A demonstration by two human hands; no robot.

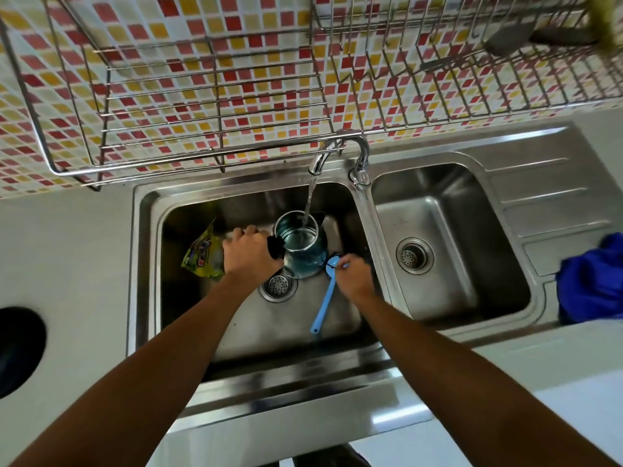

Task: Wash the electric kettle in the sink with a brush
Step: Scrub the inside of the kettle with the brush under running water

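Early stage, by my reading: tap (332, 147) runs into the open kettle (302, 246), upright at centre frame in the left-of-frame basin (286, 326); no scrubbing yet. Left grip (251, 253) clenched on the kettle handle; right grip (352, 276) pinching the blue brush (324, 298). Count: one kettle, one brush, two basins, one yellow packet (202, 256).

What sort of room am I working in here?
Most likely a home kitchen: a steel double sink with a running tap, a wire dish rack mounted on the mosaic-tiled wall above it, and a kettle filling under the stream.
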